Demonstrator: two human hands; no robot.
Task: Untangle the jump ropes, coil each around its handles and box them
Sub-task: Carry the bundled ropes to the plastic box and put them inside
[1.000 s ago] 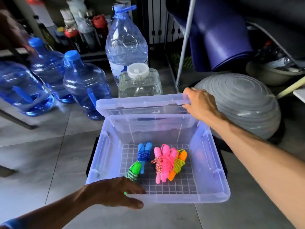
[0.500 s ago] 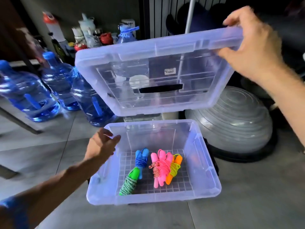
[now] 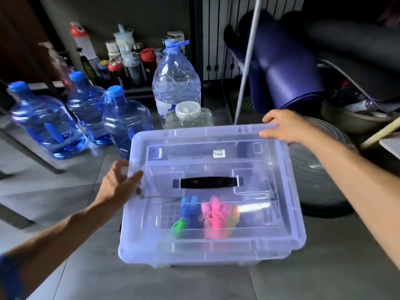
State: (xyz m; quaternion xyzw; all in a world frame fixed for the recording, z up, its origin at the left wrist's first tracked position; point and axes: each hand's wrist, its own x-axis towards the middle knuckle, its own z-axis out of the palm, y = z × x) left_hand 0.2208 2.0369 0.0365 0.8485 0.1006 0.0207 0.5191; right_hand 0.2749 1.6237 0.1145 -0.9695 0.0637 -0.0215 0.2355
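A clear plastic box (image 3: 147, 256) stands on the grey tiled floor with its clear lid (image 3: 216, 139) lying over it, a black handle (image 3: 208, 182) in the lid's middle. Through the lid I see coiled jump ropes inside: a blue one (image 3: 189, 207), a green-handled one (image 3: 179, 227), a pink one (image 3: 214, 216) and an orange-yellow one (image 3: 234, 215). My right hand (image 3: 285, 125) grips the lid's far right corner. My left hand (image 3: 120, 184) holds the lid's left edge, thumb on top.
Several blue water jugs (image 3: 49, 124) and a tall clear bottle (image 3: 176, 83) stand behind the box on the left. A grey exercise ball (image 3: 320, 169) sits right of it. Rolled purple mats (image 3: 287, 68) and a metal pole (image 3: 246, 61) rise behind.
My right hand has brought the lid down from the air onto the box. My left hand moved from the box's left rim to the lid's left edge.
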